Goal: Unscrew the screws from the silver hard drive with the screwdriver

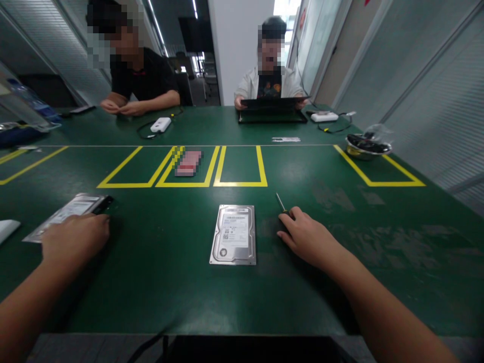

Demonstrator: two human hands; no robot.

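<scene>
The central hard drive [233,237] lies flat, label up, on the green table [170,297], in from the middle of the near edge; that spot probably keeps it within reach of both hands. Its metal face is silvery and rectangular, with a raised rim, a white printed label and a round mark at the lower left.

Toward the table's right edge, the right hand [306,234] is closed around a slim screwdriver [281,202]. The bare metal shaft points toward the far edge and the handle is mostly hidden in the fingers, a grip that seems suited to keeping the tip free.

On the left side, the left hand [75,237] is bent over a 2nd drive [73,206], silvery with a black end. Its fingertips are hidden, so I cannot tell how far open it is or whether it grips.

Beyond, flat yellow tape [240,184] forms angular outlines, perhaps to mark set places; a blurred pinkish item [189,164] lies inside 1 of them.
</scene>
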